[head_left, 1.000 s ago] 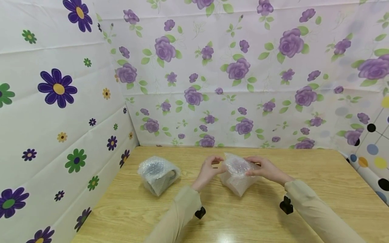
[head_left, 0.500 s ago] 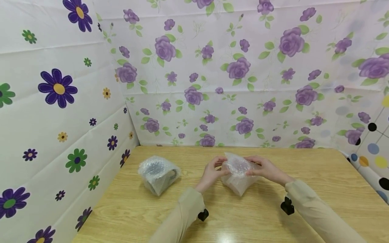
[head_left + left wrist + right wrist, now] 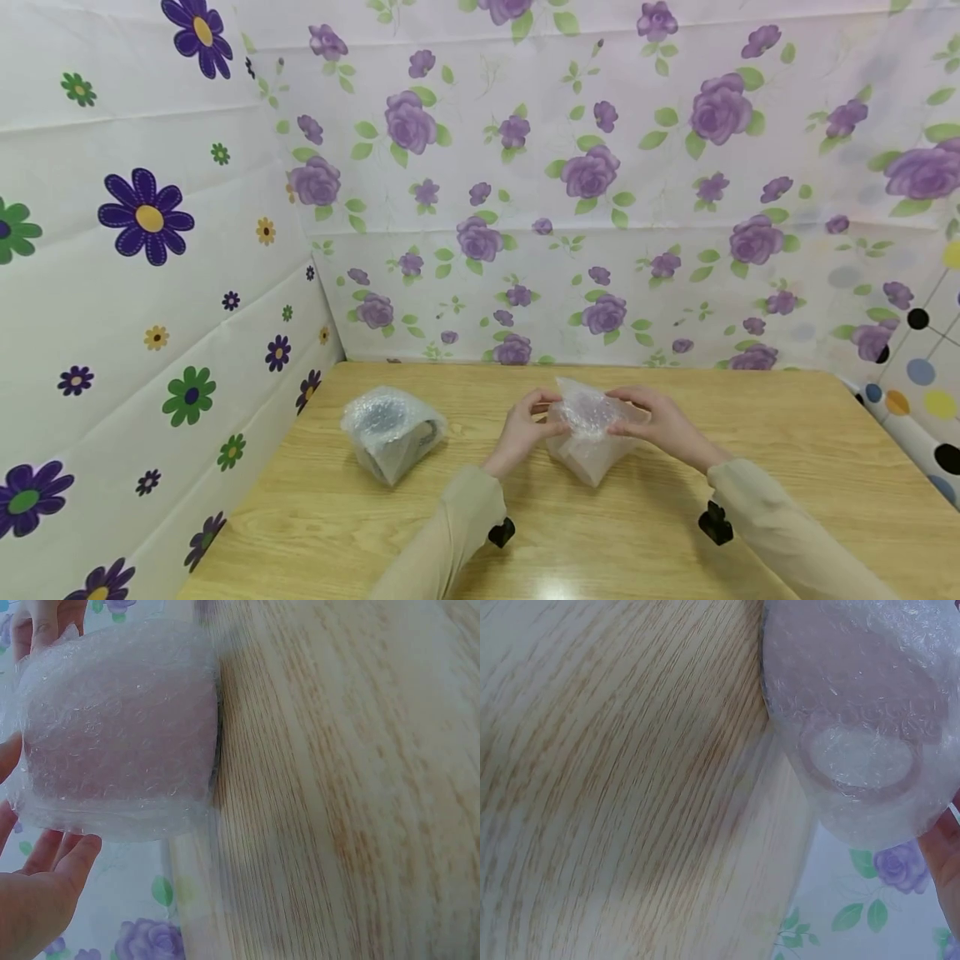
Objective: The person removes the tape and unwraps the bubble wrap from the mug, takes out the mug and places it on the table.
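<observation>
A pale pinkish mug in bubble wrap stands on the table between both hands, its wrap gathered into a peak on top. From the left, my left hand holds the wrap with thumb and fingers spread apart. My right hand grips the opposite side, thumb in front and fingers behind. Through the plastic in the right wrist view, the mug's loop-shaped handle shows. The left wrist view has the left hand's fingertips along the wrap's edge.
Further left on the wooden table lies another bubble-wrapped item, greyish, with a curved handle-like part inside. Floral cloth hangs behind the table's back edge, and more patterned cloth lines the left side.
My left hand has moved right, from just beside the wrapped mug onto its wrap. The right hand keeps its hold, and the other wrapped item stays put.
</observation>
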Tool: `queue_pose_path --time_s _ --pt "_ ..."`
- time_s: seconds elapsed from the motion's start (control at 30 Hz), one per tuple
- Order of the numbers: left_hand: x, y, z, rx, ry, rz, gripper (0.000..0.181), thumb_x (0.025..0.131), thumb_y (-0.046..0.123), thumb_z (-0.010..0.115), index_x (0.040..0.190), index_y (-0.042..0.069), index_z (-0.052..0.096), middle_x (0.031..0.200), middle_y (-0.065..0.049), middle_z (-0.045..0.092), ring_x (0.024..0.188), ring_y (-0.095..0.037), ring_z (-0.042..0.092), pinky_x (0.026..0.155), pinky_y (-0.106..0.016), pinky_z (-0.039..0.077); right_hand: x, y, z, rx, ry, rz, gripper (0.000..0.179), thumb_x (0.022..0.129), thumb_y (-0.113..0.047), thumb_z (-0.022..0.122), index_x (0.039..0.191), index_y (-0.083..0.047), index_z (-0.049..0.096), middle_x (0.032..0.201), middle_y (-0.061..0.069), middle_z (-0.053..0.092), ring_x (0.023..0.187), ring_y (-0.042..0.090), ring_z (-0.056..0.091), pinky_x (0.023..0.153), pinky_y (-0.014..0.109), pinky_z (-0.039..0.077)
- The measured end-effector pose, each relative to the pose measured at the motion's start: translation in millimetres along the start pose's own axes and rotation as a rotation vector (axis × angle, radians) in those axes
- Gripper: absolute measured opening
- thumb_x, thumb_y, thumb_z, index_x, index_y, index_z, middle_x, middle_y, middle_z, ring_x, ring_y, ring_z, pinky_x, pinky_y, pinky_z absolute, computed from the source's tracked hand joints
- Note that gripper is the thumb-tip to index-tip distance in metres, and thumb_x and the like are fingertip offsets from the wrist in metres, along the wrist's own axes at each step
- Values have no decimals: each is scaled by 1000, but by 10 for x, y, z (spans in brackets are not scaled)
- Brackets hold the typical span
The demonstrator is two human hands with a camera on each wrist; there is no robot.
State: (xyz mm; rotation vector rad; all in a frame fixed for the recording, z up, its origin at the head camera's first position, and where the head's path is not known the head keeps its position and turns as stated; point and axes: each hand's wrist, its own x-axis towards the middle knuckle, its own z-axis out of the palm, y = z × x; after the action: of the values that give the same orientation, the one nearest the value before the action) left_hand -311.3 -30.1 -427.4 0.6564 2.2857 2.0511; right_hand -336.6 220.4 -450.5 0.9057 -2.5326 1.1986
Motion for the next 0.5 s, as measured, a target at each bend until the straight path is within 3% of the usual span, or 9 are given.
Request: queue_pose_path --time_s 0.1,0.33,0.43,0.5 --pt "19 -31 -3 8 0 2 34 76 -4 70 106 -7 56 114 -18 52 106 -42 44 88 -48 39 -13 -6 -3 -27 19 -17 51 76 -30 72 119 -7 58 119 10 54 109 31 47 85 55 38" --pt "117 -301 9 48 13 -2 33 74 3 73 105 2 60 112 -8 55 103 -31 48 87 -47 40 -47 -151 -21 -20 35 -48 45 76 -16 74 115 0 58 115 17 55 105 35 49 82 55 40" --pt "132 -348 13 82 27 3 32 74 7 75 104 6 61 110 -2 55 102 -27 49 87 -46 41 -53 -254 -38 -8 30 -55 44 75 -9 74 115 3 58 115 22 54 104 39 49 81 57 40" --pt "131 -356 8 88 30 8 32 74 8 75 103 7 62 109 0 55 102 -27 49 87 -46 41 -55 -222 -33 -24 24 -59 45 76 -14 73 116 1 58 115 19 54 104 36 49 81 55 41"
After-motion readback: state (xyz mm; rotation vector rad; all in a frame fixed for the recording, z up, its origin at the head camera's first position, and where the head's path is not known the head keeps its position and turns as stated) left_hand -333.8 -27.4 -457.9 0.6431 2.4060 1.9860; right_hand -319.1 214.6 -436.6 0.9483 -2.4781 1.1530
